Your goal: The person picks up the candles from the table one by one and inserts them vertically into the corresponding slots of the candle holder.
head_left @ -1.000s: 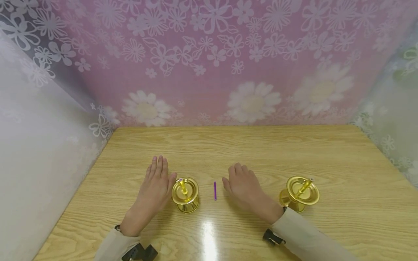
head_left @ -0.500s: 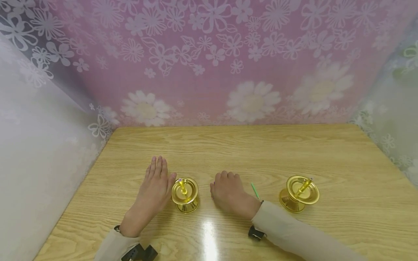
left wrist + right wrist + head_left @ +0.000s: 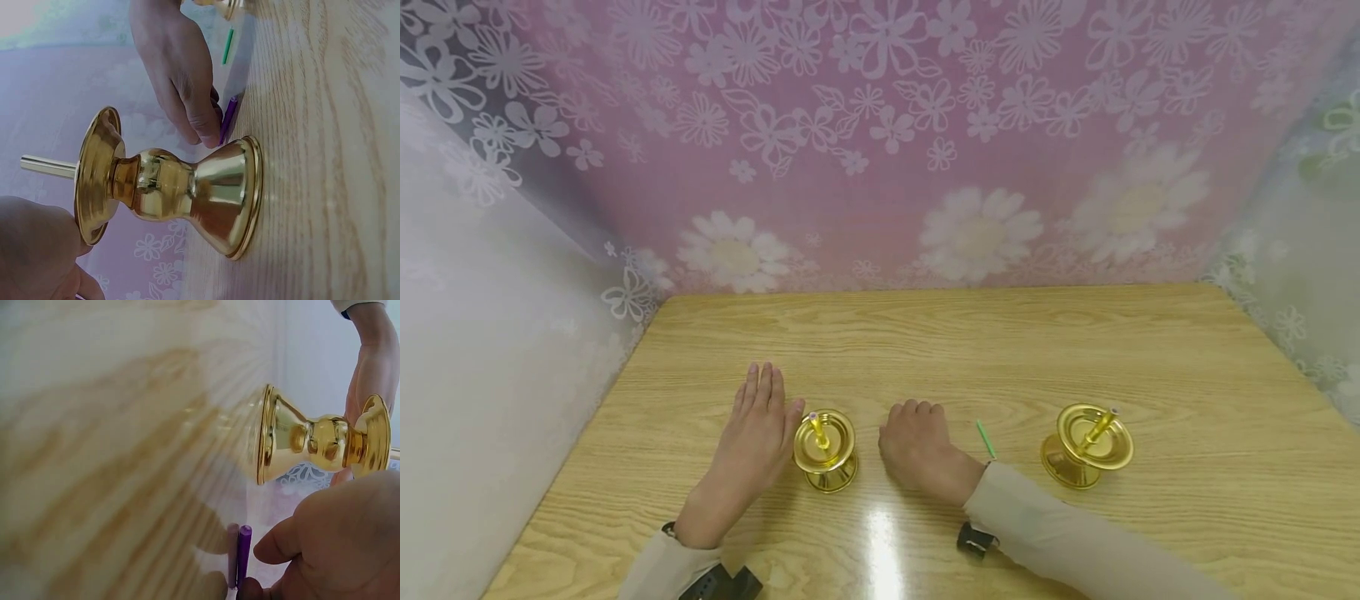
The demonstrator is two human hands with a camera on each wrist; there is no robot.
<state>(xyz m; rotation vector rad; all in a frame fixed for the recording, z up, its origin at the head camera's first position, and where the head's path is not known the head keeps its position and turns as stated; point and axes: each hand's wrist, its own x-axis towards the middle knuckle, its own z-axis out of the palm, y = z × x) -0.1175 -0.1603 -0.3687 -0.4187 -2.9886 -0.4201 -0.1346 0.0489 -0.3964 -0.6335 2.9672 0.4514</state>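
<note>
In the head view my left hand (image 3: 756, 433) lies with its fingers extended beside the left gold candle holder (image 3: 824, 442), thumb at the dish's rim. The left wrist view has this holder (image 3: 169, 184) upright on the table. My right hand (image 3: 916, 446) bends down over a thin purple stick (image 3: 244, 550), which lies low against the table. Thumb and finger are close by the stick, with a gap between them in the right wrist view. From above, the hand hides the stick.
A second gold candle holder (image 3: 1086, 446) stands to the right. Between it and my right hand lies a thin green stick (image 3: 986, 439). The wooden table (image 3: 925, 342) ends at a pink flowered backdrop (image 3: 865, 183), with pale panels on both sides.
My right hand has moved left and slightly toward me, coming over the purple stick and uncovering the green one. The left hand and both holders have stayed in place.
</note>
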